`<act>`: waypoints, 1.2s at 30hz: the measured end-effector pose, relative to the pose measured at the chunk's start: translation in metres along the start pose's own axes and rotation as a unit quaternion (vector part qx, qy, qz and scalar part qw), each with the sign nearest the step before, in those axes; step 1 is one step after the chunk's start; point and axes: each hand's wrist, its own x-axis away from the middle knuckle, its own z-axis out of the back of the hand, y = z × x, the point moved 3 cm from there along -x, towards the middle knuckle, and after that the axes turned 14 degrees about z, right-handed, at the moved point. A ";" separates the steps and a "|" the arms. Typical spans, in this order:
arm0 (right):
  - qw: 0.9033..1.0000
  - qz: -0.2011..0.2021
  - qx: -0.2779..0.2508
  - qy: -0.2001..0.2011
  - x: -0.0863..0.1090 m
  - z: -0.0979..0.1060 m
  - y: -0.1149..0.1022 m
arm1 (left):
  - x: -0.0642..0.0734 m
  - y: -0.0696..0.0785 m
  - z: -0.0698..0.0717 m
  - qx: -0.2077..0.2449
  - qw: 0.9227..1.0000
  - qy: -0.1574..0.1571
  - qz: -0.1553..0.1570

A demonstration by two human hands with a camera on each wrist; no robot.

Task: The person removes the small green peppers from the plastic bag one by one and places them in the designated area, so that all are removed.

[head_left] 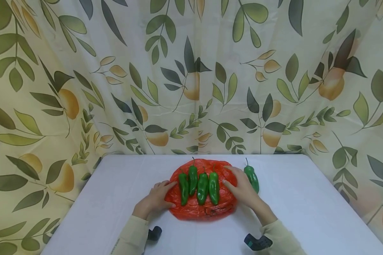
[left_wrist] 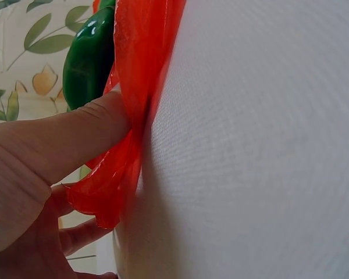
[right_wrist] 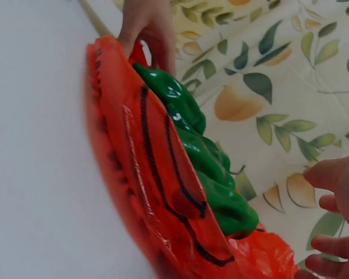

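Observation:
A red plastic bag (head_left: 191,211) lies flattened on the white table, with several glossy green chili peppers (head_left: 202,188) side by side on top. My left hand (head_left: 156,198) is at the bag's left edge, thumb and fingers spread apart. In the left wrist view the thumb (left_wrist: 99,125) touches the red plastic, and a loose flap lies between it and the fingers. Over the bag's right side is my right hand (head_left: 245,189), its fingers parted and holding nothing. Another green pepper (head_left: 251,177) lies on the table just beyond that hand, partly hidden by it.
The white table (head_left: 306,219) runs back to a curtain (head_left: 191,78) printed with fruit and leaves. Dark wrist devices (head_left: 258,242) sit at both sleeves. Black print (right_wrist: 154,168) marks the near side of the bag in the right wrist view.

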 end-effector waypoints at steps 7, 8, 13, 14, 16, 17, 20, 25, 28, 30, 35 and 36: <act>1.000 0.009 -0.007 -0.024 0.002 -0.013 -0.003 | 0.001 0.000 0.000 0.005 1.000 0.000 0.003; 1.000 0.007 -0.010 -0.028 0.002 -0.015 -0.004 | 0.001 0.000 0.000 0.005 1.000 0.000 0.004; 0.998 -0.007 -0.022 -0.054 0.003 -0.024 -0.003 | 0.001 0.000 0.000 0.004 1.000 0.001 0.005; 0.998 -0.008 -0.024 -0.058 0.003 -0.026 -0.003 | 0.001 0.001 0.001 0.004 1.000 0.001 0.004; 0.997 -0.008 -0.027 -0.065 0.004 -0.029 -0.002 | 0.002 0.001 0.001 0.004 1.000 0.000 0.005; 0.997 -0.009 -0.028 -0.069 0.004 -0.031 -0.001 | 0.002 0.001 0.001 0.004 1.000 0.000 0.005; 0.997 -0.004 -0.023 -0.077 0.006 -0.036 0.001 | 0.002 0.001 0.001 0.002 1.000 -0.001 0.007; 0.996 0.002 -0.016 -0.088 0.008 -0.042 0.004 | 0.002 0.002 0.001 -0.001 1.000 0.001 0.003; 0.995 0.000 -0.011 -0.097 0.009 -0.045 0.006 | 0.002 0.003 0.002 -0.001 1.000 0.001 0.000; 0.995 -0.002 -0.007 -0.103 0.010 -0.047 0.007 | 0.001 0.002 0.002 0.000 1.000 0.000 0.000; 0.993 -0.009 -0.008 -0.117 0.011 -0.049 0.008 | 0.000 0.002 0.002 0.000 1.000 -0.001 0.002; 0.993 -0.010 -0.009 -0.119 0.011 -0.049 0.008 | 0.001 0.002 0.002 0.000 1.000 -0.001 0.001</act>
